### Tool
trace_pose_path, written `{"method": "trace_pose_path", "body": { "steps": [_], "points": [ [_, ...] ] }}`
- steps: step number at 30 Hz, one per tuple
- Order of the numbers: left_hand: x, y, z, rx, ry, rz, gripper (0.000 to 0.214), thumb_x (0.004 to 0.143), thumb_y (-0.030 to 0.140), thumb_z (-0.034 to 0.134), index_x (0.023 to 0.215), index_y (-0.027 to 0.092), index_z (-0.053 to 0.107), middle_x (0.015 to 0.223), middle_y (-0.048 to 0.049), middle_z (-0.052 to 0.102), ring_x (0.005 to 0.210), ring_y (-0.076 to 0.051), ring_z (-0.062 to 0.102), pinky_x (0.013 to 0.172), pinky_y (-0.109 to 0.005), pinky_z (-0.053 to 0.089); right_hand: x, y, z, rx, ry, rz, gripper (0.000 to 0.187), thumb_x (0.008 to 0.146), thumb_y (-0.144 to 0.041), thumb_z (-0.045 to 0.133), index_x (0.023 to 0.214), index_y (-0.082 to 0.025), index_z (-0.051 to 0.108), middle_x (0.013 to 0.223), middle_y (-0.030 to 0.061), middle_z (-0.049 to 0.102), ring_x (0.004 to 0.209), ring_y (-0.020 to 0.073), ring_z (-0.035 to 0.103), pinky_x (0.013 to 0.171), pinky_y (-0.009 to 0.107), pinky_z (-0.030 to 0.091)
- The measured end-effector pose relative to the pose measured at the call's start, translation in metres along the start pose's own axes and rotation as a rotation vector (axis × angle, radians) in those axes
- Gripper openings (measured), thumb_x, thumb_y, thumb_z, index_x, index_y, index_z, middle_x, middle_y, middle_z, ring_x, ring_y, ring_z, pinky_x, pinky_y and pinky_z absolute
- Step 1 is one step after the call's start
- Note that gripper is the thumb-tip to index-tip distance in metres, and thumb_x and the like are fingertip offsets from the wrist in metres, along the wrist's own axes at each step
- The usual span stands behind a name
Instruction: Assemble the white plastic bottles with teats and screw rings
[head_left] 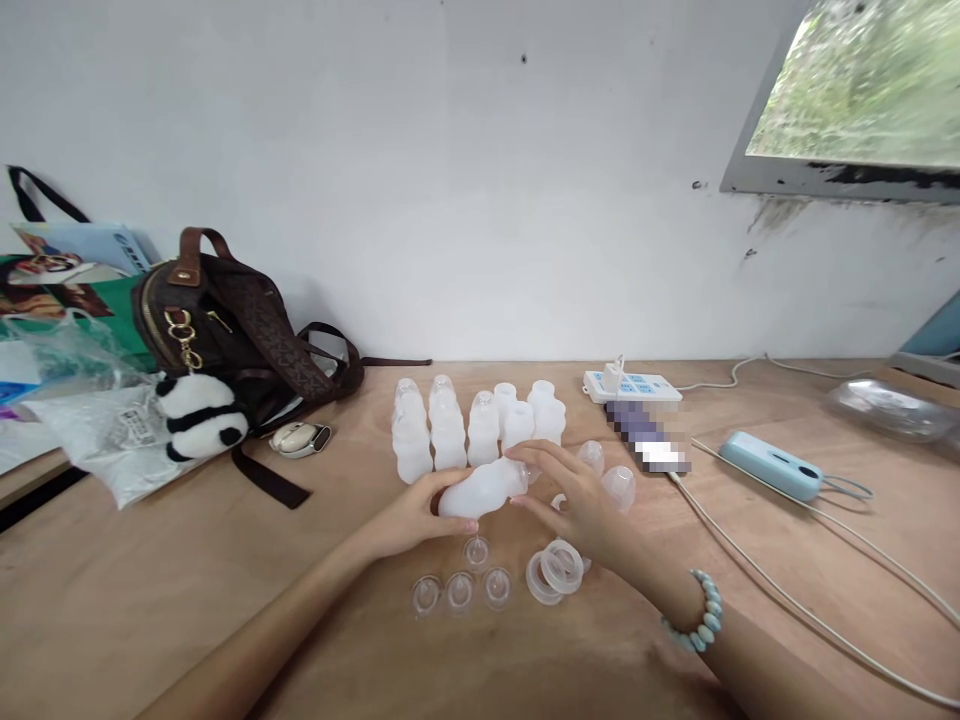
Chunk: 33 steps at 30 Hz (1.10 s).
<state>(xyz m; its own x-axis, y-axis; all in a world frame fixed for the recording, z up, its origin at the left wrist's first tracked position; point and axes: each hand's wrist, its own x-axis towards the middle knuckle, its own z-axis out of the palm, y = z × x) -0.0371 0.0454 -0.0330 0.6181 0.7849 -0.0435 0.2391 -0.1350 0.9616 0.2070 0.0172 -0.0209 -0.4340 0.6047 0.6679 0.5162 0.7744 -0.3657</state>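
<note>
Along a pale wall runs a big wooden tabletop, and I work at the middle of it. Off to my left sits a brown backpack, with a panda toy leaning at its front. Far off to my right, a white power strip lies near the wall.

My left hand grips the bottom end of a white bottle. The bottle is tipped over on its side, just in front of the other bottles, which stand up in a bunch. Some of those wear clear tops, and some at the right have open necks. My right hand has its fingers pinched around the clear end piece of my bottle. My fingers hide part of it, so I can't tell if it is all the way on.

I think I am at the step of fitting that piece. The next move calls for a still left hand and a straight push or twist from the right.

Two loose clear domes sit past my right hand. Pale rings lie nearer me, one on another. Four little clear discs sit beside them.
</note>
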Motion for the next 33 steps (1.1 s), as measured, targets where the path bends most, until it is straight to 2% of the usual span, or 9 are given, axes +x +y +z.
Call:
{"method": "trace_pose_path", "body": {
  "steps": [3, 6, 10, 14, 21, 29, 33],
  "points": [
    [-0.001, 0.002, -0.009, -0.113, -0.076, -0.030, 0.057, 0.072, 0.043, 0.077, 0.123, 0.021, 0.064, 0.121, -0.0044, 0.067, 0.112, -0.019, 0.060, 0.099, -0.029, 0.048, 0.002, -0.002, -0.002, 0.025, -0.013, -0.053, 0.028, 0.094, -0.026, 0.057, 0.121, -0.021, 0.057, 0.120, 0.0088, 0.063, 0.113, 0.0189, 0.061, 0.096, 0.036, 0.054],
    [-0.004, 0.009, -0.016, -0.231, -0.050, -0.101, 0.058, 0.075, 0.052, 0.071, 0.121, 0.017, 0.065, 0.102, -0.0073, 0.072, 0.087, -0.016, 0.064, 0.074, -0.024, 0.053, 0.003, -0.003, -0.002, 0.021, -0.024, -0.081, 0.025, 0.095, -0.021, 0.054, 0.119, -0.021, 0.059, 0.119, 0.0085, 0.063, 0.111, 0.0184, 0.062, 0.094, 0.036, 0.055],
    [-0.009, 0.017, -0.016, -0.372, -0.011, -0.199, 0.058, 0.077, 0.056, 0.065, 0.117, 0.012, 0.065, 0.094, -0.0101, 0.072, 0.072, -0.013, 0.063, 0.054, -0.018, 0.048, 0.002, -0.004, 0.001, 0.038, -0.035, -0.121, 0.027, 0.094, -0.017, 0.054, 0.120, -0.021, 0.058, 0.121, 0.0079, 0.063, 0.110, 0.0181, 0.061, 0.092, 0.035, 0.056],
    [-0.010, 0.016, -0.012, -0.453, -0.017, -0.312, 0.065, 0.077, 0.063, 0.060, 0.115, 0.010, 0.062, 0.068, -0.0056, 0.068, 0.052, -0.009, 0.055, 0.043, -0.017, 0.039, 0.001, -0.005, 0.003, 0.013, -0.031, -0.150, 0.028, 0.094, -0.016, 0.053, 0.122, -0.020, 0.058, 0.121, 0.0086, 0.063, 0.109, 0.0184, 0.061, 0.090, 0.036, 0.056],
    [-0.009, 0.015, -0.008, -0.490, 0.035, -0.328, 0.069, 0.074, 0.063, 0.063, 0.116, 0.009, 0.059, 0.061, -0.0041, 0.067, 0.048, -0.008, 0.052, 0.045, -0.016, 0.039, -0.001, -0.004, 0.006, 0.036, 0.029, -0.126, 0.031, 0.095, -0.021, 0.055, 0.125, -0.021, 0.056, 0.120, 0.0084, 0.063, 0.112, 0.0186, 0.060, 0.093, 0.036, 0.055],
    [-0.004, 0.002, -0.006, -0.602, 0.024, -0.456, 0.067, 0.076, 0.065, 0.056, 0.107, 0.006, 0.062, 0.055, -0.0053, 0.063, 0.044, -0.010, 0.052, 0.038, -0.016, 0.033, -0.002, -0.007, 0.007, -0.037, 0.073, -0.199, 0.032, 0.092, -0.005, 0.049, 0.118, -0.020, 0.059, 0.119, 0.0078, 0.063, 0.107, 0.0182, 0.060, 0.087, 0.034, 0.056],
    [-0.005, 0.005, -0.005, -0.585, 0.041, -0.436, 0.066, 0.074, 0.064, 0.059, 0.106, 0.006, 0.063, 0.054, -0.0046, 0.063, 0.045, -0.010, 0.053, 0.039, -0.016, 0.033, -0.002, -0.007, 0.007, -0.040, 0.067, -0.197, 0.031, 0.093, -0.008, 0.049, 0.120, -0.021, 0.059, 0.119, 0.0081, 0.063, 0.106, 0.0184, 0.061, 0.087, 0.034, 0.056]
  ]
}}
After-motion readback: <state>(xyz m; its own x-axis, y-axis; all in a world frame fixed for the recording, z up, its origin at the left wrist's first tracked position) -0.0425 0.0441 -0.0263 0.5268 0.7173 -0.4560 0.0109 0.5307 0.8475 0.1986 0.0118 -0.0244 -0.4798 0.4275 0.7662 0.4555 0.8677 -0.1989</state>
